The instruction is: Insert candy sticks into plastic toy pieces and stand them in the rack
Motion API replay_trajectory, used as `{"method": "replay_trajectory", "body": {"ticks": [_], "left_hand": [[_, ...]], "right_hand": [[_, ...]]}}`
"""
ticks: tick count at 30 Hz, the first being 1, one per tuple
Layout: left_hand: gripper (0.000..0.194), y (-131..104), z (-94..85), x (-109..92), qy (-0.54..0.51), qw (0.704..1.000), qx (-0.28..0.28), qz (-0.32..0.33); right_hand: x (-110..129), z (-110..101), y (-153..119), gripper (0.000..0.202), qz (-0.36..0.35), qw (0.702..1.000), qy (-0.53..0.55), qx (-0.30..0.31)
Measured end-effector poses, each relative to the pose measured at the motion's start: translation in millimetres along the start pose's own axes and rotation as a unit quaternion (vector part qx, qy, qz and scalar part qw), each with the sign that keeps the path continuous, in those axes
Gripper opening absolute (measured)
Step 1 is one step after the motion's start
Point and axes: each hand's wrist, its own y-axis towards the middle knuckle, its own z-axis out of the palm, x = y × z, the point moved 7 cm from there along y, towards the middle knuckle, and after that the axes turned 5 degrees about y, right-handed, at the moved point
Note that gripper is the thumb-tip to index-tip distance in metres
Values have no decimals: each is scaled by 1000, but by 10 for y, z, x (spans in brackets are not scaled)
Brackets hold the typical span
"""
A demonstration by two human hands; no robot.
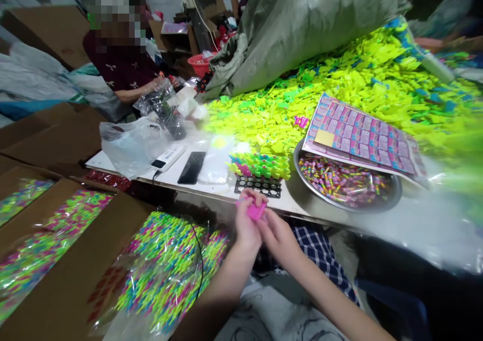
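Observation:
Between my two hands, just in front of the table edge, is a small pink plastic piece (257,210). My left hand (248,220) has its fingers curled around it. The fingers of my right hand (272,226) pinch its lower right side. Right behind my hands lies a black rack with round holes (260,186). Rows of yellow, green, blue and pink plastic pieces (260,166) stand at its back. A metal bowl (396,200) to the right holds many small, colourful wrapped items (335,180), partly covered by a printed sticker sheet (358,132).
A large heap of yellow-green plastic pieces (264,114) spreads behind, under a grey sack (302,29). A black phone (191,167) and plastic bags (130,145) lie left. Cartons hold bagged colourful pieces (162,260). Another person (116,69) sits at the far left, handling clear plastic.

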Motion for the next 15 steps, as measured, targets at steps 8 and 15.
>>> {"method": "replay_trajectory", "body": {"ticks": [8,15], "left_hand": [[10,-112,-156,-80,51,996,-74,-1],[15,-213,-243,-110,29,991,-125,-36]], "right_hand": [[-44,105,-60,31,-85,996,-2,5],[-72,195,-82,28,-107,994,9,13]]}}
